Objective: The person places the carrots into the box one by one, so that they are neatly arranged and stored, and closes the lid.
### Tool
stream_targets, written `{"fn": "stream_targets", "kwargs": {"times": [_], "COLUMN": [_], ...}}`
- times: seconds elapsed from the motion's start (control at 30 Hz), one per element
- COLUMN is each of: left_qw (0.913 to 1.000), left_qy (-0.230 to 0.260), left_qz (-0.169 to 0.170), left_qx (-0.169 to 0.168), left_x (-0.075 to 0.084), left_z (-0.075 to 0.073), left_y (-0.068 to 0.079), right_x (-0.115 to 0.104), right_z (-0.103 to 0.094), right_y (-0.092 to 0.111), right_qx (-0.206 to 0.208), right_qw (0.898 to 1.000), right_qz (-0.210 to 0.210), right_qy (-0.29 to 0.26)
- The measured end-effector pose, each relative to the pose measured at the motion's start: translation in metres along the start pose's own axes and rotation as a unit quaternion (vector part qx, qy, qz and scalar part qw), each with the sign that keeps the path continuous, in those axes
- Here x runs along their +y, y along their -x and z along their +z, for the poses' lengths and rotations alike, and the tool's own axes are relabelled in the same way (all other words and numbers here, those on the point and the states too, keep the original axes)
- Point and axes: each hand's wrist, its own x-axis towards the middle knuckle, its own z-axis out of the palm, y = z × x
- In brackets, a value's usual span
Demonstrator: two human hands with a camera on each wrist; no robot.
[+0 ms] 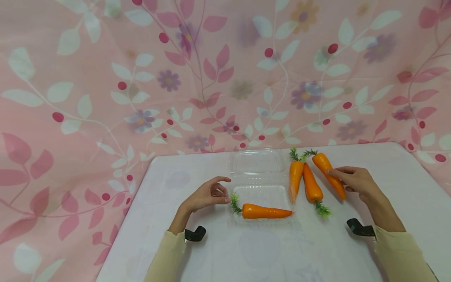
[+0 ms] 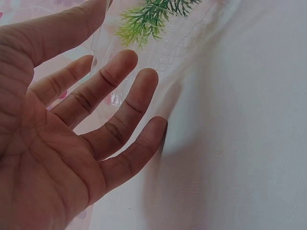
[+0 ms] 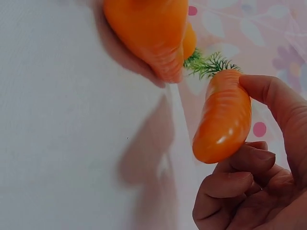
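In the head view, a clear plastic clamshell box (image 1: 258, 192) lies with its lid (image 1: 257, 161) folded back. One orange carrot with a green top (image 1: 266, 211) lies along the near side of the box's base. At the box's left edge is my left hand (image 1: 208, 194), its fingers loosely bent and spread, nothing held; the left wrist view has the hand (image 2: 81, 124) just beside the clear plastic. My right hand (image 1: 356, 182) pinches another carrot (image 1: 324, 166) between thumb and fingers. The right wrist view shows that carrot (image 3: 223, 120) end-on.
Two more carrots lie between the box and my right hand: one with its leafy top away from me (image 1: 296, 176), one with leaves toward me (image 1: 312, 186). A white cloth covers the table (image 1: 260, 254). Behind hangs a pink floral curtain (image 1: 211, 78).
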Motion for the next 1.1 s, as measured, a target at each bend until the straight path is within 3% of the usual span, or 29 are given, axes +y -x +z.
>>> {"fn": "stream_targets", "kwargs": {"times": [0.5,0.73,0.97,1.1], "left_qw": [1.0,1.0,0.9999,0.9999], "left_qy": [-0.009,-0.003,-0.006,-0.007], "left_qz": [-0.002,-0.005,-0.009,-0.011], "left_qx": [0.0,0.002,0.001,0.001], "left_x": [-0.003,-0.003,-0.004,-0.004], "left_z": [-0.001,-0.001,-0.001,-0.001], "left_y": [0.0,0.0,-0.001,-0.001], "right_x": [-0.009,-0.011,-0.012,-0.012], "right_z": [0.005,0.007,0.004,0.003], "right_y": [0.0,-0.002,0.0,0.0], "right_qx": [-0.007,0.003,-0.026,-0.027], "right_qw": [0.997,0.999,0.995,0.995], "right_qz": [-0.035,-0.034,-0.024,-0.029], "right_qy": [-0.069,-0.02,-0.09,-0.095]}}
